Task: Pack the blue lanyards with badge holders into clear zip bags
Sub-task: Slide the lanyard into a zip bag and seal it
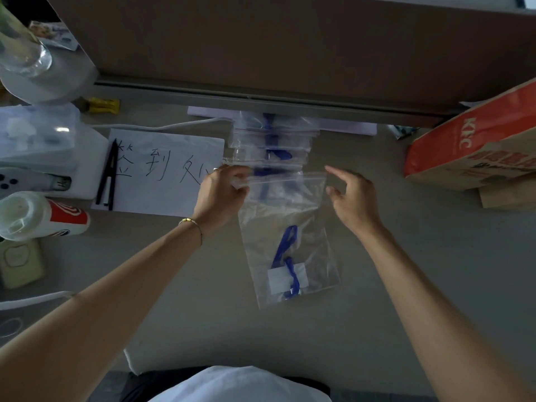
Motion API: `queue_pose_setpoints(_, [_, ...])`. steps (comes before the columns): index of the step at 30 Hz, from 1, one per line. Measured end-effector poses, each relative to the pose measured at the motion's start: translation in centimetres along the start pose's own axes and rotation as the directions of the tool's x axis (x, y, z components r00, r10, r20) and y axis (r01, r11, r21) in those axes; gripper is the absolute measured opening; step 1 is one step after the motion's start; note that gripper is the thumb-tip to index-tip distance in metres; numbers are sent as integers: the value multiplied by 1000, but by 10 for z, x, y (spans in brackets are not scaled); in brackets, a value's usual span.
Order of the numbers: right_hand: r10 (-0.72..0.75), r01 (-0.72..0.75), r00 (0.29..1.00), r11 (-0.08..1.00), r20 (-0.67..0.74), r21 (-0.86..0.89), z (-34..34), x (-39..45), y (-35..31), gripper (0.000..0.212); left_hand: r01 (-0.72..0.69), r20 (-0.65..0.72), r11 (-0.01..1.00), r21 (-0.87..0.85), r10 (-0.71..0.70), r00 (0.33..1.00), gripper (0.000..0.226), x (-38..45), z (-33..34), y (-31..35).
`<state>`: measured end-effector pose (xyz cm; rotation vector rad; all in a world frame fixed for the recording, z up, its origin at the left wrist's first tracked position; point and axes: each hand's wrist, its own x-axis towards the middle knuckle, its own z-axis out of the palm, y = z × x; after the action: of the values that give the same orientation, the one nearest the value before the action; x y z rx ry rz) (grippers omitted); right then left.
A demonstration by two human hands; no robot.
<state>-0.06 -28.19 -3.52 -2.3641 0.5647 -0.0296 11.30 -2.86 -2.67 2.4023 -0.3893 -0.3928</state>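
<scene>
Clear zip bag (290, 242) top pinched by left hand (223, 192) fingers (239, 184).

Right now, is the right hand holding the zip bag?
No, the right hand hovers open beside the zip bag; only the left hand grips its top edge.

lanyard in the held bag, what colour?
Blue lanyard, with a white badge holder in the clear zip bag; head view.

We count two hands, the left hand (223, 190) and the right hand (352, 198). One zip bag (290, 227) with one blue lanyard (285, 248) and one badge holder (282, 278) lies nearest; the filled bags in the stack (271, 140) beyond overlap too much to count. We also see one handwritten sheet (165, 172), one paper carrier bag (475, 140) and one lidded cup (40, 216).
</scene>
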Motion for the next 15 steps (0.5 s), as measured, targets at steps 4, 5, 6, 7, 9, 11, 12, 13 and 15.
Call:
queue_pose_setpoints(4, [-113, 112, 994, 988, -7, -110, 1, -22, -2, 43, -64, 17, 998, -2, 64, 998, 45, -25, 5, 5])
queue_pose_setpoints(5, [-135, 137, 991, 981, 21, -136, 4, -33, -4, 40, -112, 29, 993, 39, 111, 993, 40, -38, 8, 6])
queue_pose_setpoints(6, [-156, 165, 985, 974, 70, -158, 9, -46, -7, 37, -184, 68, 979, 85, 178, 982, 36, -52, 14, 6])
queue_pose_setpoints(7, [-177, 201, 974, 963, 141, -177, 16, -60, -8, 37, -263, 137, 957, 126, 246, 960, 34, -68, 21, 6])
queue_pose_setpoints(9, [-240, 306, 926, 929, 291, -208, 32, -90, -8, 43, -359, 314, 914, 192, 289, 904, 34, -102, 41, 3])
queue_pose_setpoints(11, [-274, 363, 894, 907, 355, -214, 47, -114, 1, 50, -368, 449, 897, 247, 230, 863, 53, -128, 62, -3])
queue_pose_setpoints(12, [-265, 349, 903, 912, 338, -216, 54, -123, 7, 52, -371, 488, 890, 266, 208, 848, 69, -138, 71, -7])
queue_pose_setpoints(13, [-243, 315, 922, 924, 300, -218, 59, -132, 13, 52, -385, 509, 876, 290, 200, 837, 84, -144, 79, -11])
queue_pose_setpoints(15, [-233, 278, 949, 936, 212, -214, 66, -145, 19, 53, -438, 517, 828, 349, 220, 827, 100, -148, 90, -19])
